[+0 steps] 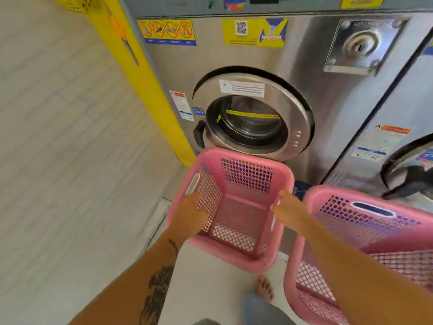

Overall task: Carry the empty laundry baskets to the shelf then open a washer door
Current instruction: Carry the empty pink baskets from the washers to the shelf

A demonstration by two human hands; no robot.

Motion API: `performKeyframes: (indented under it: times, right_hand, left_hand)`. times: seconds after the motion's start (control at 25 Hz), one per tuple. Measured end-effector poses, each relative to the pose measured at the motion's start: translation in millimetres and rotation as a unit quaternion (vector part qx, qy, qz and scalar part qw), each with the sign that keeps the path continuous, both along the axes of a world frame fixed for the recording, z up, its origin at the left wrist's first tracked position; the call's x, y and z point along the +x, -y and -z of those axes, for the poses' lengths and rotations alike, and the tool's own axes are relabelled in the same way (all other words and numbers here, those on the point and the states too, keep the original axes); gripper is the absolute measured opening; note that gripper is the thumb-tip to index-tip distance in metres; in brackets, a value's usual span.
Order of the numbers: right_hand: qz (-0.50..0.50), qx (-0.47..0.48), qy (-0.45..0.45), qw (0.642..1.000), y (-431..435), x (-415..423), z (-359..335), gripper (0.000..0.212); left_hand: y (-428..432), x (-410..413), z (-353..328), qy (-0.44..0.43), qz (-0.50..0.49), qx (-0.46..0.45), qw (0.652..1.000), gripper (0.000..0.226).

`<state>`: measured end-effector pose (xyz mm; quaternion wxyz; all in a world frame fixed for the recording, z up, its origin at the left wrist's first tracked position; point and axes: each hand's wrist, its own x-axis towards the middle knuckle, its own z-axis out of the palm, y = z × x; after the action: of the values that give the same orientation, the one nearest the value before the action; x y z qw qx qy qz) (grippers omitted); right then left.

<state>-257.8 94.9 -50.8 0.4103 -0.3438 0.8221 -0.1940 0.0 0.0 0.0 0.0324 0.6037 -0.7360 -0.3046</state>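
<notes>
Two pink mesh laundry baskets, both empty, in front of a steel front-load washer.

Left basket [236, 207]: sits at centre of view, directly below the washer door [253, 116], its far rim overlapping the door's lower edge. Left hand [191, 215] lies over the basket's near-left rim at about 9 o'clock of the basket, fingers curled down onto the inner mesh wall; looks like a hold on the rim, though blur hides how firmly. Right hand [289, 211] is at the basket's right rim, about 3 o'clock, fingers stretched out long and narrow along the edge; cannot tell whether it grips or only touches.

Right basket [365, 233]: at 4 o'clock of the view, tilted, its rim just beside the first basket, partly hidden behind the right forearm. No hand on it.

Washer door: round, shut, black handle [199, 137] at its 9 o'clock. Yellow strip across the glass.

Second washer [398, 146] at 3 o'clock. Yellow post [145, 80] at 10 o'clock, beside a pale tiled wall [58, 137]. A bare foot [264, 289] shows on the floor at 6 o'clock.
</notes>
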Motion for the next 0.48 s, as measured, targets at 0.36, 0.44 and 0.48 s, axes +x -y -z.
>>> performKeyframes:
  times: [0.36, 0.44, 0.48]
  right_hand:
    - [0.034, 0.104, -0.066, 0.992, 29, 5, 43, 0.084]
    - [0.074, 0.116, -0.049, 0.989, 28, 12, 51, 0.083]
    - [0.096, 0.122, -0.037, 0.987, 27, 16, 57, 0.081]
  left_hand:
    - [91, 11, 49, 0.056, 0.041, -0.011, 0.998, 0.057]
    - [106, 15, 73, 0.104, 0.055, -0.026, 0.993, 0.062]
    - [110, 16, 83, 0.121, 0.055, -0.037, 0.99, 0.064]
